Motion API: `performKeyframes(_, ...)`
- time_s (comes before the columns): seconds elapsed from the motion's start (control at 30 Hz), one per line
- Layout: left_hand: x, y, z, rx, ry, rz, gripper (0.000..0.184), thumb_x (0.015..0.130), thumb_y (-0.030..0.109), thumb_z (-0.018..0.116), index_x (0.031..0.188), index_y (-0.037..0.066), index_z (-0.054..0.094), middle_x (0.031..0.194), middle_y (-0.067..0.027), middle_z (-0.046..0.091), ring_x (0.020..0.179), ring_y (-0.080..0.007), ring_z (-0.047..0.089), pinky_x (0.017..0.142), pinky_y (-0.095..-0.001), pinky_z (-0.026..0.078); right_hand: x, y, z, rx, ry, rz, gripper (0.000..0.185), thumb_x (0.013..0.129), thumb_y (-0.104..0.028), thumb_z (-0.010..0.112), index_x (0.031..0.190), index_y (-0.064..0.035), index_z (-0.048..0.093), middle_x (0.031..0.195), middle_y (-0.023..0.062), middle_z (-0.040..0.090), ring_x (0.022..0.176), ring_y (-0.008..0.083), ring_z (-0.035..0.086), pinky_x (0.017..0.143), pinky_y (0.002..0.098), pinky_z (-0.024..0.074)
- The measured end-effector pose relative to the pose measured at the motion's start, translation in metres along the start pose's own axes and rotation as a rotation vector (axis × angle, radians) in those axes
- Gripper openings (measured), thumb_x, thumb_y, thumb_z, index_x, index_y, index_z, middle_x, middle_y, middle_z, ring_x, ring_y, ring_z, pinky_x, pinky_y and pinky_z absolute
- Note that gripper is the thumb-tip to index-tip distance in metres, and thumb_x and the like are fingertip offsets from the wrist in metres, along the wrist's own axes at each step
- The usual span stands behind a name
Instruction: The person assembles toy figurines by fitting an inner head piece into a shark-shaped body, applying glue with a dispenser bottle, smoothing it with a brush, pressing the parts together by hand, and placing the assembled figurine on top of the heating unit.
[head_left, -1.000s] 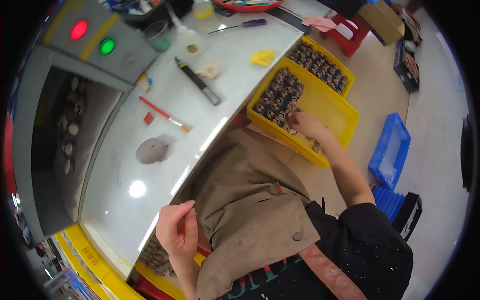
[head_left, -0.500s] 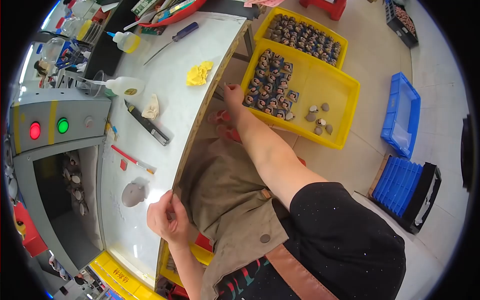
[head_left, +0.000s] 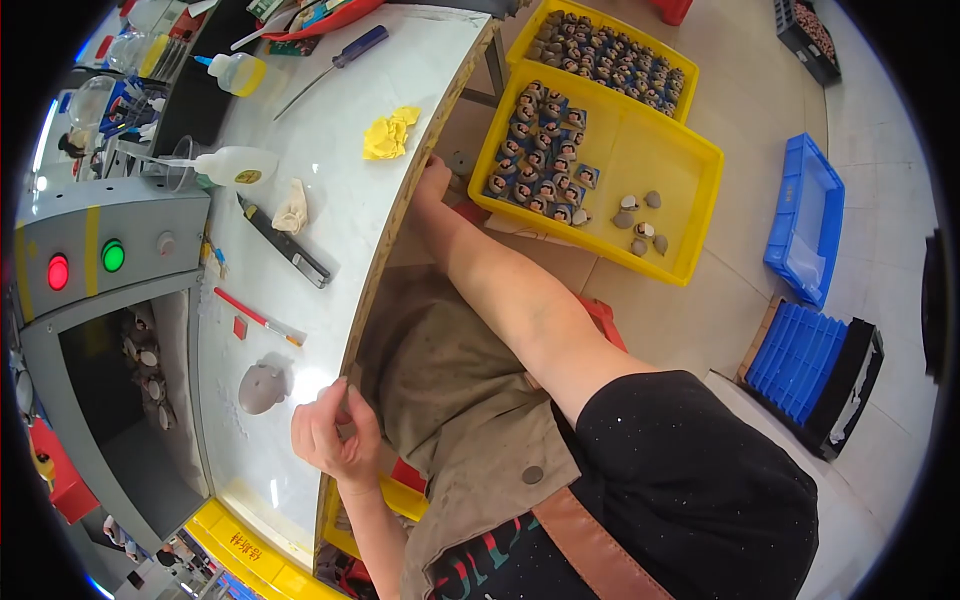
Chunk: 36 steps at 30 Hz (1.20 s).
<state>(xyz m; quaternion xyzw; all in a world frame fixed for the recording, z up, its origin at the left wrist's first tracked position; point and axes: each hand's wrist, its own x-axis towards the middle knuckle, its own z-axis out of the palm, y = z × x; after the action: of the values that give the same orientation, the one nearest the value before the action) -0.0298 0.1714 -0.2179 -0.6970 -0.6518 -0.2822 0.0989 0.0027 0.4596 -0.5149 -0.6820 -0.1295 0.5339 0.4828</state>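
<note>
My left hand [head_left: 338, 432] is at the near edge of the white tabletop [head_left: 330, 190], thumb and fingers pinched together. Whatever may be between the fingertips is too small to make out. Beside it on the table lies a grey rounded piece [head_left: 263, 388]. A red-handled brush [head_left: 256, 317] and a small red block [head_left: 240, 327] are a little farther up. My right hand [head_left: 431, 182] is low beside the table's edge, left of a yellow bin; its fingers are largely hidden there.
Yellow bins [head_left: 708, 200] on the floor hold many small grey figures [head_left: 545, 150]. On the table are a black-handled cutter [head_left: 285, 243], a screwdriver [head_left: 345, 60], a white squeeze bottle [head_left: 238, 166] and crumpled yellow paper [head_left: 391, 134]. A grey machine [head_left: 135, 235] stands at left.
My right hand has moved left from beside the yellow bin to the table's edge, where its fingers are now mostly hidden. My left hand stays pinched, almost unmoved. The view has shifted slightly.
</note>
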Motion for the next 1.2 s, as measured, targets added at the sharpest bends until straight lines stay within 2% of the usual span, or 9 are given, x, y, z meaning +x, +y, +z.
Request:
performKeyframes(0.37, -0.001, 0.007, -0.014, -0.145, -0.057, -0.163, 0.016, 0.073, -0.002, 0.067, 0.087, 0.006, 0.064, 0.067, -0.0024, 0.057, 0.053, -0.0148, 0.048, 0.052, -0.0264, 0.038, -0.019, -0.050, -0.116, 0.111, -0.346, 0.214, 0.031, 0.088, -0.010, 0.051, 0.118, -0.0040, 0.059, 0.085, 0.0082, 0.061, 0.073, 0.0152, 0.058, 0.056, 0.0281, 0.0449)
performKeyframes(0.53, 0.005, 0.052, -0.060, -0.835, -0.242, -0.537, 0.011, 0.082, -0.002, 0.058, 0.091, 0.000, 0.064, 0.081, -0.0075, 0.063, 0.071, -0.0178, 0.058, 0.067, -0.0251, 0.046, -0.008, -0.006, -0.209, -0.177, -0.595, 0.203, 0.022, 0.091, -0.019, 0.053, 0.109, -0.0093, 0.062, 0.090, 0.0026, 0.062, 0.078, 0.0128, 0.060, 0.058, 0.0266, 0.0459)
performKeyframes(0.67, 0.033, 0.090, -0.102, -1.506, -0.364, 0.045, 0.028, 0.092, 0.021, 0.046, 0.093, -0.003, 0.061, 0.085, -0.0204, 0.065, 0.068, -0.0307, 0.062, 0.064, -0.0365, 0.047, -0.081, -0.069, -0.242, -0.285, -0.737, 0.220, 0.021, 0.093, -0.020, 0.053, 0.108, -0.0082, 0.063, 0.084, -0.0002, 0.061, 0.071, 0.0094, 0.058, 0.058, 0.0210, 0.0424)
performKeyframes(0.73, 0.036, 0.075, -0.118, -1.762, -0.978, 0.278, 0.037, 0.097, 0.026, 0.044, 0.110, -0.006, 0.057, 0.115, -0.0234, 0.059, 0.097, -0.0358, 0.062, 0.073, -0.0433, 0.049, -0.106, -0.109, -0.246, -0.371, -0.977, 0.184, 0.020, 0.094, -0.019, 0.053, 0.106, -0.0063, 0.062, 0.077, -0.0002, 0.060, 0.065, 0.0081, 0.056, 0.056, 0.0206, 0.0407)
performKeyframes(0.77, 0.046, 0.096, -0.128, -1.794, -0.542, 0.244, 0.026, 0.090, 0.015, 0.055, 0.106, -0.005, 0.061, 0.110, -0.0197, 0.061, 0.091, -0.0311, 0.063, 0.069, -0.0366, 0.047, -0.130, -0.139, -0.245, -0.457, -1.126, 0.169, 0.020, 0.094, -0.018, 0.053, 0.106, -0.0051, 0.062, 0.072, 0.0001, 0.059, 0.062, 0.0073, 0.054, 0.055, 0.0208, 0.0400)
performKeyframes(0.8, 0.056, 0.117, -0.139, -1.701, -0.108, 0.172, 0.020, 0.083, 0.004, 0.066, 0.102, -0.003, 0.065, 0.106, -0.0160, 0.063, 0.086, -0.0263, 0.063, 0.064, -0.0299, 0.045, -0.154, -0.162, -0.244, -0.518, -1.202, 0.170, 0.018, 0.094, -0.016, 0.053, 0.104, -0.0045, 0.063, 0.068, -0.0013, 0.057, 0.060, 0.0062, 0.052, 0.054, 0.0199, 0.0376)
performKeyframes(0.97, 0.055, 0.079, -0.126, -1.271, 0.206, 0.474, 0.020, 0.083, 0.007, 0.068, 0.102, 0.003, 0.067, 0.107, -0.0152, 0.063, 0.088, -0.0263, 0.064, 0.063, -0.0271, 0.045, -0.236, -0.252, -0.213, -0.487, -1.558, -0.043, 0.014, 0.094, -0.012, 0.050, 0.094, -0.0021, 0.061, 0.056, -0.0026, 0.050, 0.051, 0.0053, 0.045, 0.050, 0.0192, 0.0333)
performKeyframes(1.13, 0.053, 0.004, -0.172, -0.881, -0.596, -0.082, 0.032, 0.089, 0.019, 0.050, 0.118, 0.006, 0.057, 0.114, -0.0083, 0.062, 0.105, -0.0288, 0.057, 0.092, -0.0369, 0.042, -0.257, -0.231, -0.152, -0.032, -1.609, -0.310, 0.018, 0.099, -0.010, 0.042, 0.089, -0.0010, 0.054, 0.054, -0.0023, 0.045, 0.047, 0.0038, 0.037, 0.044, 0.0195, 0.0261)
performKeyframes(1.2, 0.039, -0.030, -0.164, -0.530, -0.133, -0.349, 0.038, 0.083, 0.004, 0.058, 0.120, 0.009, 0.058, 0.110, -0.0047, 0.064, 0.106, -0.0260, 0.057, 0.093, -0.0370, 0.042, -0.265, -0.217, -0.135, -0.047, -1.478, -0.422, 0.018, 0.099, -0.010, 0.041, 0.089, -0.0004, 0.053, 0.055, -0.0016, 0.045, 0.046, 0.0042, 0.035, 0.043, 0.0200, 0.0258)
